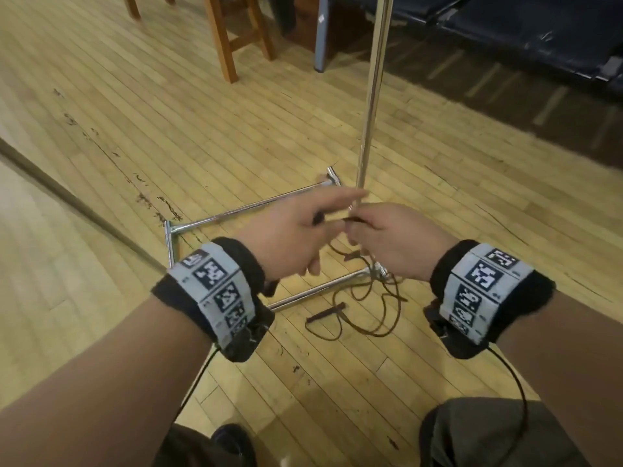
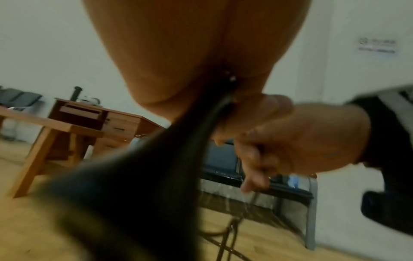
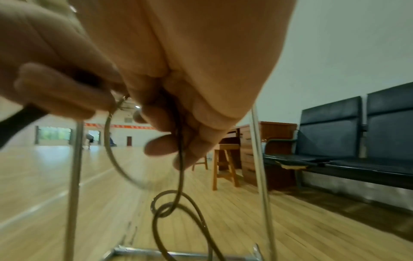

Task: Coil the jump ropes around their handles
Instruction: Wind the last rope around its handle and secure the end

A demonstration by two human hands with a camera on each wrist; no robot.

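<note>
A thin dark jump rope [image 1: 381, 311] lies in loose loops on the wooden floor, with one dark handle [image 1: 325, 314] lying beside it. Both hands meet above it in the head view. My left hand [image 1: 296, 230] holds the other handle [image 1: 318, 218], which shows as a blurred dark bar [image 2: 156, 167] under the palm and again as the handle [image 3: 20, 120] in the right wrist view. My right hand [image 1: 394, 241] is curled round the rope [image 3: 181, 176], which hangs from the fist down to the floor loops. Whether any turns are wound on the held handle is hidden.
A chrome stand has an upright pole [image 1: 374, 96] and a rectangular floor frame [image 1: 249, 207] right under the hands; the rope lies across its near bar. A wooden stool [image 1: 232, 35] and dark bench seats [image 1: 505, 35] stand behind. My knee [image 1: 488, 433] is at the bottom edge.
</note>
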